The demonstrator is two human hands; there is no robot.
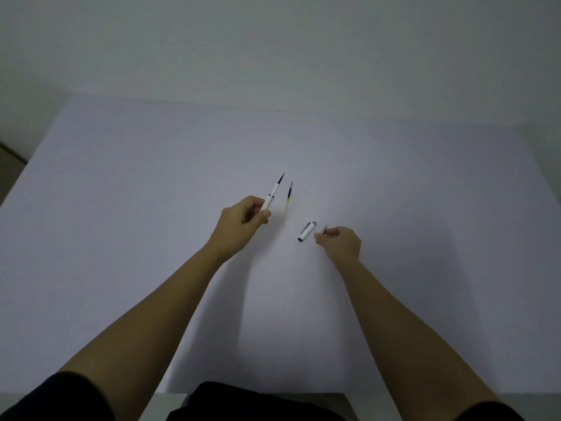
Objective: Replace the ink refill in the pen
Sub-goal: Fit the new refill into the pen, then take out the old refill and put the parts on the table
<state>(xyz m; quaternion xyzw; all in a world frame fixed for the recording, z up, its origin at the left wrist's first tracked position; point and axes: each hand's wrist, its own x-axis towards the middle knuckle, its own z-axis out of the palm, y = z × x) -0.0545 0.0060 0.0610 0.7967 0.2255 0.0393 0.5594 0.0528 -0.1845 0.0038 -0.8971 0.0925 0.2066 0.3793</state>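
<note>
My left hand [243, 221] grips a white pen barrel [268, 202] that points up and away, and a dark-tipped refill [277, 185] sticks out of its far end. A loose refill [289, 194] with a dark front and a yellowish rear lies on the table just right of it, untouched. The white pen cap [306, 231] with a silver end lies further right. My right hand [341, 243] rests on the table beside the cap and pinches a small silvery pen part [321, 232] between its fingertips; most of that part is hidden.
Everything lies on a pale table [151, 208] that runs back to a plain wall. The table's front edge is near my body, and its left side ends at a darker floor strip.
</note>
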